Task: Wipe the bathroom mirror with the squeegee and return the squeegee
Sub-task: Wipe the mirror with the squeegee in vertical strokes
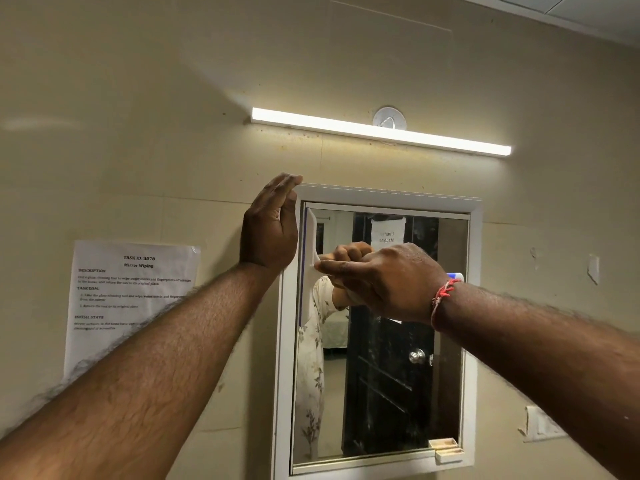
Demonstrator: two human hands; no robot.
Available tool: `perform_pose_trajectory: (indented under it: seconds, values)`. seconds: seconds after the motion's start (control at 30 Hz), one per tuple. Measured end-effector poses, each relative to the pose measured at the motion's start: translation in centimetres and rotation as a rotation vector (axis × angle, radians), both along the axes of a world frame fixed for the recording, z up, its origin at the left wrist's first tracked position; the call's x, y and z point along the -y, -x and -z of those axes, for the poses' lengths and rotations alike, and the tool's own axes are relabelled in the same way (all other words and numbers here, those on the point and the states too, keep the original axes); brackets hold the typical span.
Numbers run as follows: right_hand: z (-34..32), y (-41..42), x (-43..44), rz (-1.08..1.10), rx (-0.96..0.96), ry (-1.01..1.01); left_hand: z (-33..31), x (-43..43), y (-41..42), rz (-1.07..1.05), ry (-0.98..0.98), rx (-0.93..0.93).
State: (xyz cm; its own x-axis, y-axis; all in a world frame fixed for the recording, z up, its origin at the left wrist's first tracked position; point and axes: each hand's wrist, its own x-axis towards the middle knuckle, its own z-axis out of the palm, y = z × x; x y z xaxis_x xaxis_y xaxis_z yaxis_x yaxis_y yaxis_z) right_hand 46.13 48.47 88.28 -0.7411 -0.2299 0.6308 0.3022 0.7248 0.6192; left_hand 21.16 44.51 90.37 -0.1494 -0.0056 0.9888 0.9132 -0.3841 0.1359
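While left hand (270,230) touches mirror frame (388,194) | right hand (381,282) grips squeegee (311,233)

The mirror (381,393) is a tall white-framed pane on the wall (138,98). The white squeegee (311,233) stands upright at its upper left edge.

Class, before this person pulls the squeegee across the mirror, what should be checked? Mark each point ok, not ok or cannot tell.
1. Right hand grips the squeegee handle: ok.
2. Blade stands upright at the left edge of the mirror: ok.
3. Blade top reaches the top of the glass: ok.
4. Blade pressed flat against the glass: cannot tell.
5. Left hand rests at the upper left corner of the frame, off the glass: ok.
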Motion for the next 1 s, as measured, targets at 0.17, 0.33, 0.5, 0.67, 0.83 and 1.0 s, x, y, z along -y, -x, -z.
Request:
perform_pose_trajectory:
  seconds: [0.17,0.33,0.5,0.67,0.83,1.0]
  values:
    - [0.0,-0.1,0.2,0.018,0.01,0.037,0.0,0.2,-0.1,-0.01,-0.005,-0.01]
    - [-0.2,-0.1,-0.1,0.004,-0.005,0.008,0.0,0.5,-0.3,-0.02,-0.012,-0.023]
    - [-0.4,-0.4,-0.7,-0.04,0.013,0.061,0.0,0.5,-0.3,-0.02,-0.017,-0.02]
    - [-0.4,-2.6,-1.5,-0.045,-0.011,0.09,0.0,0.3,-0.4,-0.006,-0.058,-0.019]
    - [0.1,-3.1,-1.9,-0.045,-0.026,0.086,0.0,0.2,-0.3,-0.014,-0.072,-0.032]
    - [0.1,-3.7,-2.4,-0.062,-0.032,0.131,0.0,0.3,-0.3,-0.022,-0.074,-0.043]
